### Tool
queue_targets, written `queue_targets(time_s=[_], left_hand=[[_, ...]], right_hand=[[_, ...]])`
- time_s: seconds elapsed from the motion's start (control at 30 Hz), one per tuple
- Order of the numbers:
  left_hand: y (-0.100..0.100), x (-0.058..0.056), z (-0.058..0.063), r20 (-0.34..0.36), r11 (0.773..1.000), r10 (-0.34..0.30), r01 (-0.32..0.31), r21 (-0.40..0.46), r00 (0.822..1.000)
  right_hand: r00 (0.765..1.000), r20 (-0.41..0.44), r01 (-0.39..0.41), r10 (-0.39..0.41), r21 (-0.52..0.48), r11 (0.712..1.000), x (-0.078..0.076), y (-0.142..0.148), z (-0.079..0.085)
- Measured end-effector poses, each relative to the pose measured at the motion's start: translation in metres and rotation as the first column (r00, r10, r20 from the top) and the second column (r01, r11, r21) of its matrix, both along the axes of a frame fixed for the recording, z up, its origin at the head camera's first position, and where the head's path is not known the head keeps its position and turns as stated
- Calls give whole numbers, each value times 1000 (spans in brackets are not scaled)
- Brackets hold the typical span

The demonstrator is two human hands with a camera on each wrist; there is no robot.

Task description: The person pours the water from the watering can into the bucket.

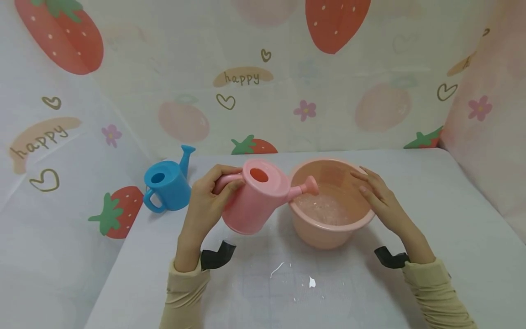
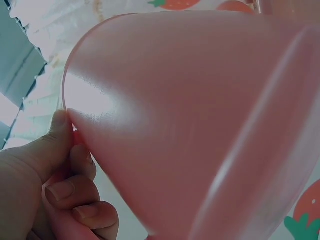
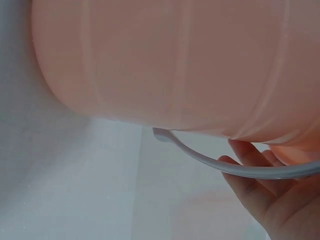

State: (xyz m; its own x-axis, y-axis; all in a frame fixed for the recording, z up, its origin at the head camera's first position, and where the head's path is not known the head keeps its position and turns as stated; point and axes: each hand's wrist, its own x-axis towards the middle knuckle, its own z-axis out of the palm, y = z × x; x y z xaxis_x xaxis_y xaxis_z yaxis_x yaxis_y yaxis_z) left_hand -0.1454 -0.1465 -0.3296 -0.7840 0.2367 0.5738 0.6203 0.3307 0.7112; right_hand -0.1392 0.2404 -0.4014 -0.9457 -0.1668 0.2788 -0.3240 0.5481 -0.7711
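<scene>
My left hand (image 1: 209, 196) grips the handle of a pink watering can (image 1: 255, 201), raised off the table and tilted with its spout over the basin. In the left wrist view, the pink can (image 2: 190, 120) fills most of the picture beside my curled fingers (image 2: 65, 190). A round peach plastic basin (image 1: 324, 235) stands on the table, with some clear water visible inside. At its right rim my right hand (image 1: 382, 201) holds the edge. A grey bail handle (image 3: 240, 170) crosses that hand in the right wrist view, next to the basin wall (image 3: 150, 60).
A blue watering can (image 1: 172, 187) stands on the white table (image 1: 246, 283) at the back left. Small water spots (image 1: 312, 282) lie in front of the basin. Sheets printed with strawberries (image 1: 337, 23) enclose the back and sides.
</scene>
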Motion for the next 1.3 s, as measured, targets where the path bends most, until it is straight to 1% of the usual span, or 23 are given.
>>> queue_targets(time_s=[0.13, 0.27, 0.47, 0.67, 0.83, 1.03, 1.3], left_hand=[[0, 0, 0, 9, 1000, 2, -2, -5, 1000], [0, 0, 1, 15, 1000, 3, -3, -11, 1000], [0, -1, 1, 21, 1000, 7, -7, -15, 1000], [-2, -2, 2, 16, 1000, 15, -14, -16, 1000], [-2, -1, 2, 27, 1000, 6, -6, -6, 1000], [-2, 0, 3, 35, 1000, -2, 2, 0, 999], [-1, 0, 3, 40, 1000, -2, 2, -5, 999]], right_hand=[[999, 28, -23, 21, 53, 998, 0, 3, 3], [999, 23, -37, 35, 96, 995, -1, 6, 5], [998, 25, -57, 54, 119, 991, -5, 7, 9], [996, 55, -83, 77, 120, 989, -7, 6, 16], [992, 100, -82, 72, 101, 991, -11, 3, 21], [996, 70, -66, 62, 64, 996, -14, -2, 21], [998, 62, -13, 10, 51, 999, -16, -7, 18]])
